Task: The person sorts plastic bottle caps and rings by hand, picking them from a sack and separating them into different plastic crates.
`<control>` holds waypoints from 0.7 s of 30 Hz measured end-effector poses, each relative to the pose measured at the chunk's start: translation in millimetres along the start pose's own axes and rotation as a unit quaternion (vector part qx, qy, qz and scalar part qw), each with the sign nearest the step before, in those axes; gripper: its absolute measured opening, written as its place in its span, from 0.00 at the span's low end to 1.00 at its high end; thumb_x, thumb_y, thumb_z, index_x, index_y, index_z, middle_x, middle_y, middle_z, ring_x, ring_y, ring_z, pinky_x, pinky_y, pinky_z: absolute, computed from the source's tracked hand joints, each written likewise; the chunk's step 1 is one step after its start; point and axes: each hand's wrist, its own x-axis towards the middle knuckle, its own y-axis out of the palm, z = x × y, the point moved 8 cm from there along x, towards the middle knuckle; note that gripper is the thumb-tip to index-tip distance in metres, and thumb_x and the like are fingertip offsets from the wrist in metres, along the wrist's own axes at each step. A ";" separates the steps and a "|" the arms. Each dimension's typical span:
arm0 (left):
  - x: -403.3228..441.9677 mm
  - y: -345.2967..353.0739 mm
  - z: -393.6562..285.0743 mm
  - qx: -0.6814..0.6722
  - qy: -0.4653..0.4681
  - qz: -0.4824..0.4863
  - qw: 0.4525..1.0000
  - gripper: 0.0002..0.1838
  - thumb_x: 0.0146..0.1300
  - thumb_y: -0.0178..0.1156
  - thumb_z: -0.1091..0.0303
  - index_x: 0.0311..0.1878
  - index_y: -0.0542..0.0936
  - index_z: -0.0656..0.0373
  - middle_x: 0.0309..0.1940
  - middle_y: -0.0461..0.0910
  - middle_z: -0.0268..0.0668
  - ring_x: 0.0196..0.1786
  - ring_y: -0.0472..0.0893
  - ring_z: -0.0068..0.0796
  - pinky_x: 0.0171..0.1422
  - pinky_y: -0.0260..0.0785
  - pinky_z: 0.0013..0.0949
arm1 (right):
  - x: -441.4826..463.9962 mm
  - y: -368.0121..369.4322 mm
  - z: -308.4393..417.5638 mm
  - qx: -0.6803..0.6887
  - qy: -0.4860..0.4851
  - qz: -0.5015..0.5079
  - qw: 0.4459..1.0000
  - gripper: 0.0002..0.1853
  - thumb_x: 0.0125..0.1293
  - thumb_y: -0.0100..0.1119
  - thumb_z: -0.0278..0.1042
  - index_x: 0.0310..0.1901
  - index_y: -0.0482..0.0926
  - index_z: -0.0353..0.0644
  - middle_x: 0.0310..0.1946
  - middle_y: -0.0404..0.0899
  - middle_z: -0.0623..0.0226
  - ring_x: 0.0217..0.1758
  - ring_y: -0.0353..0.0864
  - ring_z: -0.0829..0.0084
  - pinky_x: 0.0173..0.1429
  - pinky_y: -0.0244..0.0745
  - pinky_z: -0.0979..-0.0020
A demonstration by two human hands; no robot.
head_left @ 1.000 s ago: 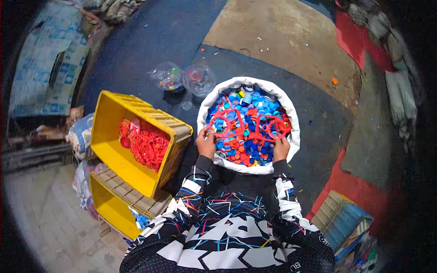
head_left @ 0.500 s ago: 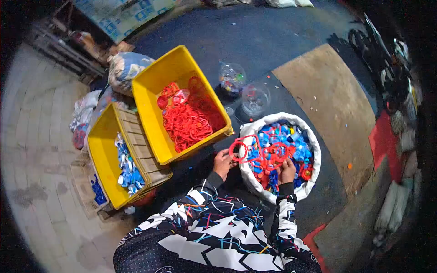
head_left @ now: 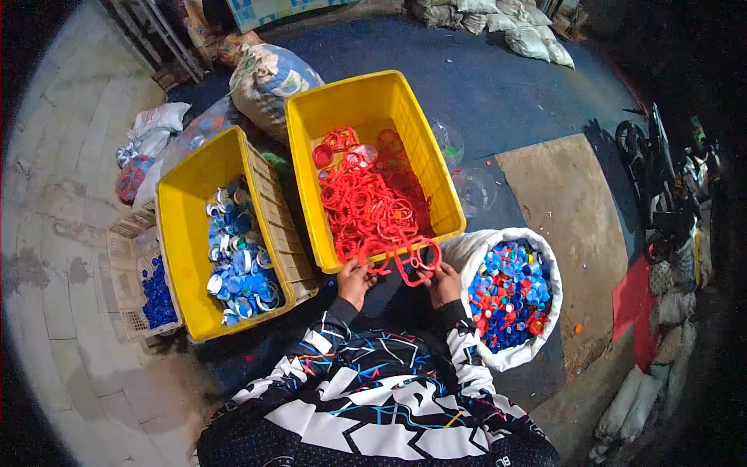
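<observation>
Red plastic ring-shaped handles [head_left: 406, 255] hang in a cluster over the near rim of a yellow crate [head_left: 424, 128]. My left hand [head_left: 355, 285], fingers closed, grips the left end of this cluster. My right hand [head_left: 443, 285] pinches the other end, just left of the white sack. Inside the crate lies a heap of similar red rings [head_left: 358, 202]. The rolled-top white sack [head_left: 551, 268] holds mixed blue, red and white bottle caps [head_left: 510, 292].
To the left stands a second yellow crate [head_left: 183, 226] with blue and white plastic pieces [head_left: 241, 268]. Beyond it, a pale basket [head_left: 124, 272] contains dark blue caps [head_left: 158, 294]. A stuffed bag [head_left: 272, 86] leans behind the crates. Brown board [head_left: 560, 194] covers floor at right.
Both hands have moved left from the sack to the near edge of the red-filled crate, carrying red handles with them. The view has turned, so the crates appear farther right.
</observation>
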 end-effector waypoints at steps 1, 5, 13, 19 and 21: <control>3.4 -6.6 -6.9 -0.015 0.006 -0.004 1.000 0.13 0.61 0.52 0.76 0.48 0.66 0.59 0.38 0.77 0.40 0.33 0.77 0.30 0.36 0.73 0.32 | -1.9 18.5 -0.8 0.001 0.004 -0.006 1.000 0.12 0.66 0.43 0.24 0.49 0.67 0.28 0.42 0.75 0.54 0.43 0.78 0.62 0.48 0.78 0.60; 19.6 -19.6 -32.6 -0.086 0.040 0.003 0.996 0.16 0.60 0.53 0.74 0.51 0.64 0.59 0.38 0.75 0.40 0.36 0.77 0.34 0.39 0.74 0.35 | 11.3 68.2 -6.3 0.024 -0.037 0.016 0.999 0.12 0.66 0.43 0.24 0.50 0.67 0.30 0.42 0.75 0.58 0.43 0.78 0.65 0.45 0.79 0.64; 59.6 -34.0 -34.9 -0.102 0.021 0.032 0.994 0.19 0.62 0.54 0.70 0.55 0.64 0.63 0.52 0.67 0.51 0.56 0.71 0.44 0.63 0.64 0.45 | 91.1 28.4 -72.7 -0.315 -0.189 -0.081 0.926 0.21 0.60 0.47 0.20 0.57 0.64 0.37 0.45 0.74 0.61 0.41 0.75 0.71 0.44 0.71 0.72; 48.3 -10.6 2.9 -0.016 -0.042 0.020 0.999 0.06 0.62 0.55 0.67 0.39 0.72 0.58 0.31 0.75 0.35 0.36 0.76 0.30 0.44 0.73 0.35 | -5.4 -8.3 -31.4 -0.395 -0.191 -0.144 0.887 0.17 0.56 0.54 0.22 0.49 0.72 0.33 0.44 0.76 0.58 0.44 0.77 0.68 0.50 0.72 0.70; 42.2 10.3 24.2 0.024 -0.064 0.022 0.997 0.06 0.62 0.55 0.67 0.39 0.72 0.58 0.30 0.75 0.35 0.36 0.76 0.30 0.44 0.73 0.35 | -15.1 -54.3 -33.7 -0.326 -0.169 -0.162 0.916 0.16 0.55 0.53 0.21 0.48 0.73 0.34 0.42 0.77 0.57 0.42 0.78 0.68 0.47 0.74 0.69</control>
